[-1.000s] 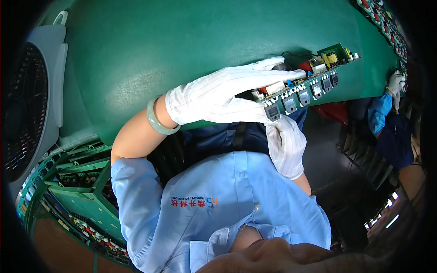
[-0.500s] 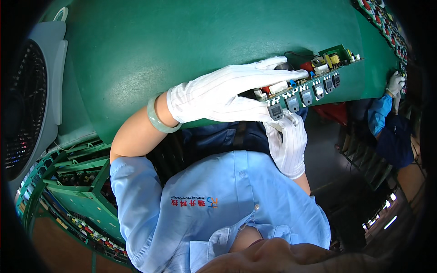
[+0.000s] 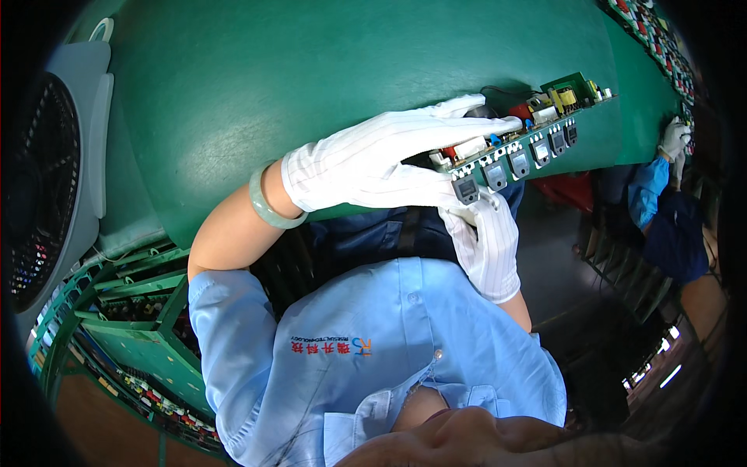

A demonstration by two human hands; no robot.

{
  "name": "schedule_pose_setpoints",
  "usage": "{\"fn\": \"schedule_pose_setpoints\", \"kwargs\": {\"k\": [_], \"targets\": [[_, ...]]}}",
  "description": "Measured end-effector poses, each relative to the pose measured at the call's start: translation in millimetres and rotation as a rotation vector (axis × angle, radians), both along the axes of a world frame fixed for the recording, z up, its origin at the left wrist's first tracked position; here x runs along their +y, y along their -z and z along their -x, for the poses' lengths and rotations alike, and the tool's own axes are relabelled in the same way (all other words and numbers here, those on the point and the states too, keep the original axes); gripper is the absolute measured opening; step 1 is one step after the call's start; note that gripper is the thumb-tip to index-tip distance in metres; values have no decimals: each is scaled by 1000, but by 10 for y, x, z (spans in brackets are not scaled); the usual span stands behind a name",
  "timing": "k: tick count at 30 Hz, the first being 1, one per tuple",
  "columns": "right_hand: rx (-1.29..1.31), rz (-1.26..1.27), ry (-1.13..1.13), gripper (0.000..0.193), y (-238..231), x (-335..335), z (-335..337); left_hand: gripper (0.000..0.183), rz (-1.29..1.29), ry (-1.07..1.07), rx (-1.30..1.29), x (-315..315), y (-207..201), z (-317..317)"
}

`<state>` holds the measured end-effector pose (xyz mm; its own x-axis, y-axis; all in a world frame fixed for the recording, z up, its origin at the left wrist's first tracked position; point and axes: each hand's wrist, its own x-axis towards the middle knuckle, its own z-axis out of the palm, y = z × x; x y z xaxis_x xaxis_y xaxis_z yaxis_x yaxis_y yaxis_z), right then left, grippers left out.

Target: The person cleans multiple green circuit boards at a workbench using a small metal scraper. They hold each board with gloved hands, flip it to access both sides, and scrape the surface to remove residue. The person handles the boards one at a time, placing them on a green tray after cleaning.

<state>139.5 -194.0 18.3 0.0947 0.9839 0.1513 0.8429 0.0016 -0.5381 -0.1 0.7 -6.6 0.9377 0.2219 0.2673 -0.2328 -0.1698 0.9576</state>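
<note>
A circuit board (image 3: 510, 138) stands tilted at the near edge of the green table, crowded with red, white, yellow and blue parts. Along its lower edge runs a row of black flat transistors (image 3: 495, 176) with metal faces. My left hand (image 3: 373, 159), in a white striped glove, grips the board's left end, fingers over the far side and thumb along the near side. Just below that end is my right hand (image 3: 486, 243), also gloved, its fingers bent together against the leftmost transistor (image 3: 465, 189). What its fingertips pinch, if anything, is hidden.
A grey fan (image 3: 58, 156) stands at the left. Below it is a green rack (image 3: 140, 342) holding boards. More boards (image 3: 657, 39) line the far right edge, where another person's gloved hand (image 3: 674, 140) works. A thin black cable lies behind my board.
The board and both hands have shifted slightly to the left together. My grip on the board looks the same, and my right fingers stay at its lower left corner.
</note>
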Motion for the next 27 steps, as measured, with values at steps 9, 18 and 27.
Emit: {"fn": "schedule_pose_setpoints", "kwargs": {"k": [9,18,27], "targets": [[22,37,68,17,-24,50,39,74,-62,-8,-12,6,-1,-1],[221,53,42,26,73,18,114,80,-134,-12,7,33,-38,-19],[-174,-66,-302,50,54,148,-55,71,-90,-58,-18,68,-107,-46]]}}
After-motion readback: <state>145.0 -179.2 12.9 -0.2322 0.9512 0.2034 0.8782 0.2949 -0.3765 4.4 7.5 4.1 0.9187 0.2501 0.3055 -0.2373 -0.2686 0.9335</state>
